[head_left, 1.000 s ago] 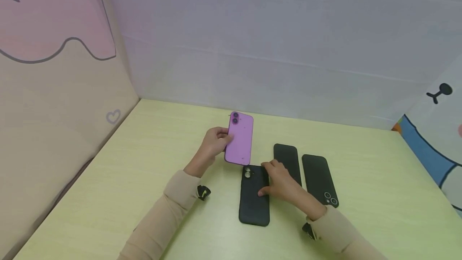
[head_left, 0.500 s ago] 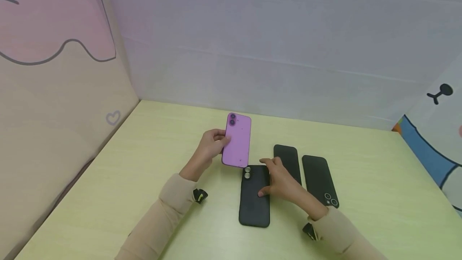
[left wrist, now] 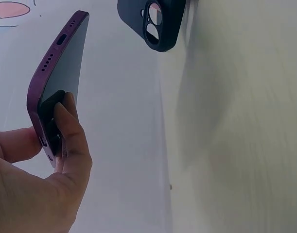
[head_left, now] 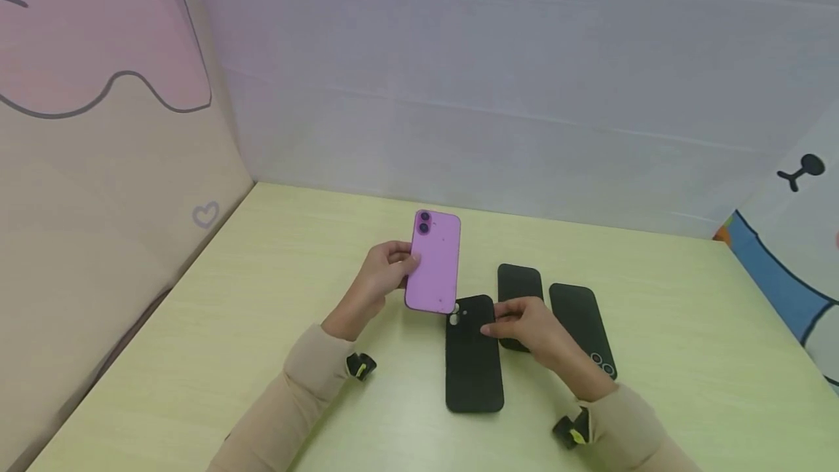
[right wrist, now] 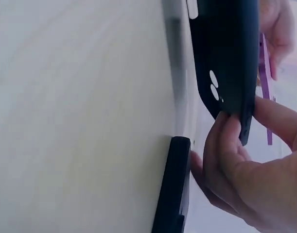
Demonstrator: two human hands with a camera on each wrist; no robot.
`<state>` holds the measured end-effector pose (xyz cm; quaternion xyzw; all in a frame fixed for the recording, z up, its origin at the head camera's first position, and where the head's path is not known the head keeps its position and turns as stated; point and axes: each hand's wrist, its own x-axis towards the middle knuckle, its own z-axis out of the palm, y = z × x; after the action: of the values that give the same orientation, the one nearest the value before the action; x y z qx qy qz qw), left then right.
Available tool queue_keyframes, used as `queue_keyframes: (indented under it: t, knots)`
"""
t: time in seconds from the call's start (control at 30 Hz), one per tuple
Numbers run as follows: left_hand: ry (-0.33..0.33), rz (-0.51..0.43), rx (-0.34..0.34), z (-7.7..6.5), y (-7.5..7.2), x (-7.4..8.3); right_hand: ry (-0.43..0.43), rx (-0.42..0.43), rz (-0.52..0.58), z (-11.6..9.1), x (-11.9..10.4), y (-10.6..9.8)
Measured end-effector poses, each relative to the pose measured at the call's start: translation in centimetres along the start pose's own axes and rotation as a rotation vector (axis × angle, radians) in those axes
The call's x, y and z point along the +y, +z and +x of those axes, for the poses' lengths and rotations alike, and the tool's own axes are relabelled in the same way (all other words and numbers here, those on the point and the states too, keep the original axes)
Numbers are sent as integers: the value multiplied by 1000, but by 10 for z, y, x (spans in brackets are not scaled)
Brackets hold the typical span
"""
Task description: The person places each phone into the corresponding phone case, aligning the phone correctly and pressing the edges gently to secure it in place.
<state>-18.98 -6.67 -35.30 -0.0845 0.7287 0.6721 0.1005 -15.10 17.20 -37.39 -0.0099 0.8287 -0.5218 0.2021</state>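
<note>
My left hand (head_left: 387,268) holds a purple phone (head_left: 435,261) by its left edge, back with two camera lenses facing up. In the left wrist view, the phone (left wrist: 58,63) is gripped between thumb and fingers, its charging port showing. My right hand (head_left: 534,330) pinches the upper right edge of a black phone case (head_left: 473,370). The right wrist view shows the case (right wrist: 226,53) raised off the table at that end, camera cutouts visible. The case's upper left corner lies close below the phone's lower end; whether they touch, I cannot tell.
Two black phone-shaped pieces lie right of the case: one (head_left: 519,282) partly behind my right hand, the other (head_left: 577,312) with camera rings at its near end. The pale yellow table (head_left: 295,239) meets a white sheet (head_left: 491,108) at the back.
My right hand's fingers have closed on the case's edge and lifted it, shifting it slightly right. The left hand with the purple phone has moved slightly toward me.
</note>
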Motion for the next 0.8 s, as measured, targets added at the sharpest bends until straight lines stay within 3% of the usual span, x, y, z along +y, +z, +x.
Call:
queue_keyframes:
  t: [0.3,0.6,0.8]
  knots:
    - [5,-27,-37,-9,3,-2,13,-27,205,1,6,-5]
    - [-2,-44,-60,-14,6,-10,34,116,231,-5,4,-20]
    - [0,-49,-74,-16,10,-15,22,190,338,-8,-1,-30]
